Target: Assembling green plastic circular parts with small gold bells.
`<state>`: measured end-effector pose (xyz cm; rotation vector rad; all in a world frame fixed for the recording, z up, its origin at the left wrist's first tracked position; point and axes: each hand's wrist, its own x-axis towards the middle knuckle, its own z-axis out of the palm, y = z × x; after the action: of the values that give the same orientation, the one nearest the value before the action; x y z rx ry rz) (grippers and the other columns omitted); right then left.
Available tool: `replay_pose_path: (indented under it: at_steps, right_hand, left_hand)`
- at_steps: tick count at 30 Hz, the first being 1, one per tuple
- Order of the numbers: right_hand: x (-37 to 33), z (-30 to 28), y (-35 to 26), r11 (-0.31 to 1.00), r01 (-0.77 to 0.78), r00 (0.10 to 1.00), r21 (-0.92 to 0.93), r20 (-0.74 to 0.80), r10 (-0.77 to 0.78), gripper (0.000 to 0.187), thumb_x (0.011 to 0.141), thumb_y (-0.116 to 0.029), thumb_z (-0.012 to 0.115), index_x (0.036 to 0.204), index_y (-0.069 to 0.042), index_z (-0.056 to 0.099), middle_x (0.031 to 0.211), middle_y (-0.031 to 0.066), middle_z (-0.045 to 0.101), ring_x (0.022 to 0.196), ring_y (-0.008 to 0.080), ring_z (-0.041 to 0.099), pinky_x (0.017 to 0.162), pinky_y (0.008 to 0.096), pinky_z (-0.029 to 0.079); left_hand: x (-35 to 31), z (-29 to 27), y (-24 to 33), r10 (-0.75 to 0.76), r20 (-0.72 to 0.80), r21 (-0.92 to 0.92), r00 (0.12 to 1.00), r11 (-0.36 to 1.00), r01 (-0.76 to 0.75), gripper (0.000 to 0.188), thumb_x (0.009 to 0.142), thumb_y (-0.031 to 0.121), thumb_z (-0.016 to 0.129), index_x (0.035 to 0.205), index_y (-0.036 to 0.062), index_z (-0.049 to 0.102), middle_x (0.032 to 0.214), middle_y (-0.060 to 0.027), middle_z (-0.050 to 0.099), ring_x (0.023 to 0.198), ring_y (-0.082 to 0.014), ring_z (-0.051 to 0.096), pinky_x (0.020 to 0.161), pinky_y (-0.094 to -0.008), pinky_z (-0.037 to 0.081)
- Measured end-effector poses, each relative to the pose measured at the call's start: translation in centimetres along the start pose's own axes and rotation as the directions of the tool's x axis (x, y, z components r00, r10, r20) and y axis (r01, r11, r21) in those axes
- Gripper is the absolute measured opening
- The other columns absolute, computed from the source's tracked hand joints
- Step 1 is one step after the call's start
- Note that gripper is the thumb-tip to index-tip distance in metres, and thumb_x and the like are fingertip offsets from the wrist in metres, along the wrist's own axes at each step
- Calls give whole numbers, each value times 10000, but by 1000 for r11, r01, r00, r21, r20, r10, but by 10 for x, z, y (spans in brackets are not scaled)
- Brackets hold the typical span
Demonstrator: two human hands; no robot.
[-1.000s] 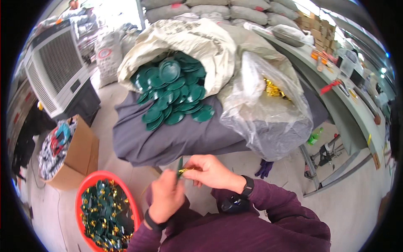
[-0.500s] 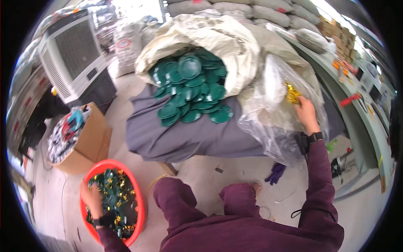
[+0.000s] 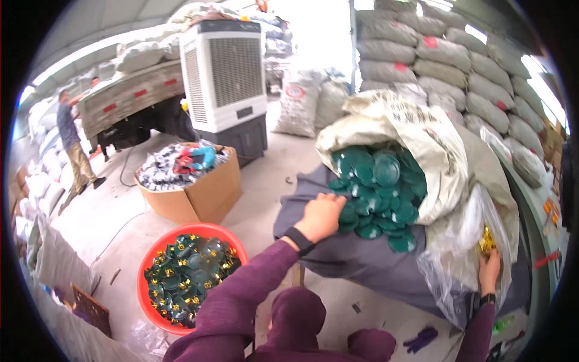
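Observation:
Dark green round discs (image 3: 377, 208) spill out of a large cream woven sack (image 3: 443, 157) onto a grey cloth (image 3: 356, 262). At the left edge of this pile is my left hand (image 3: 321, 217), its fingers bent against the discs; what they grip is hidden. Further right, my right hand (image 3: 490, 268) is closed at a cluster of shiny gold pieces (image 3: 486, 240) in a clear plastic bag (image 3: 446, 262). A red tub (image 3: 145, 289) at the lower left holds many green discs with gold pieces on them.
Behind the tub stands a cardboard box (image 3: 211, 193) with black-and-white material, near an air cooler (image 3: 232, 72). Stacked sacks (image 3: 443, 54) line the back. Another person (image 3: 71, 136) stands far left by a truck bed (image 3: 136, 96). A purple glove (image 3: 420, 339) lies on the floor.
My left hand has moved from over the red tub to the green disc pile. The view has swung left. My right hand stays by the gold pieces.

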<state>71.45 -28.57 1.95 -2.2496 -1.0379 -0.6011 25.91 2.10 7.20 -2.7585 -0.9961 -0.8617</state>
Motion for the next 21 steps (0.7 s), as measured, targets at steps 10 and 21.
replay_pose_path:
  at_steps: [10, 21]
  right_hand:
    - [13, 11, -30, 965, 51, 995, -256, 93, -28, 334, 823, 9, 431, 1152, -27, 474, 1240, 219, 451, 1009, 410, 533, 821, 449, 442]
    - [-8, -36, -74, 970, 76, 996, -233, -32, -85, 338, 861, -142, 512, 1172, -9, 518, 1054, 223, 599, 957, 379, 580, 799, 413, 462]
  left_hand:
    - [13, 26, -24, 108, 228, 57, 968, 991, -124, 232, 739, 118, 558, 958, 77, 620, 838, -135, 636, 791, -319, 622, 730, -400, 498]
    - [-22, 16, -8, -368, -174, -492, 913, 836, 243, 206, 772, 186, 560, 757, -12, 614, 750, -212, 606, 745, -383, 591, 675, -466, 462]
